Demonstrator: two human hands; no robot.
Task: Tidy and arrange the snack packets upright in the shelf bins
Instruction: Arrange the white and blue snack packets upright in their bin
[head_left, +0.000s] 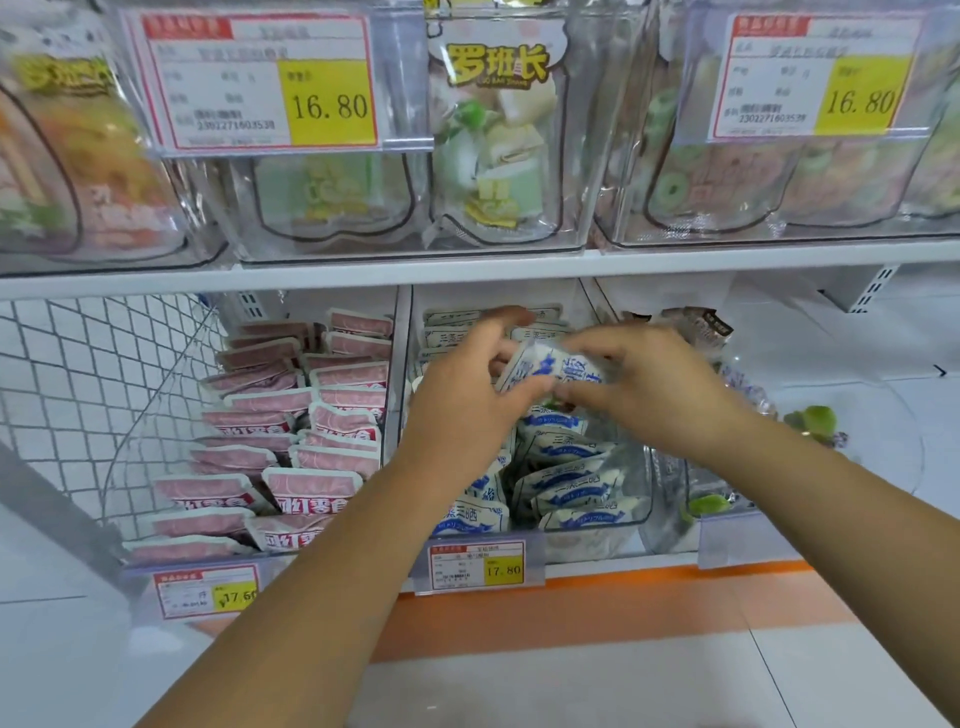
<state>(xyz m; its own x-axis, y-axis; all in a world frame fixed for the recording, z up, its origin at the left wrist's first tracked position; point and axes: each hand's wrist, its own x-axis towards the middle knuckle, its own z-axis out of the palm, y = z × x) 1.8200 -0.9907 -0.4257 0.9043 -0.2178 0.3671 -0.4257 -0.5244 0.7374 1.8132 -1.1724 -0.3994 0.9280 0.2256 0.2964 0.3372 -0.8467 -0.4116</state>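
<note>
Fingers (582, 345) of the left hand (462, 415) and right hand (660, 395) pinch one blue-and-white packet (545, 366) above the middle bin (636, 499).

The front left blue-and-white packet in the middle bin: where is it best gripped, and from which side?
Probably pinch its upper edge from above: the packet leans behind the clear bin wall, with neighbours crowding it, so only the top looks free.

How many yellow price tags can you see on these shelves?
4: upper left tag, upper right tag, lower left tag, lower middle tag. Others may be hidden.
</note>
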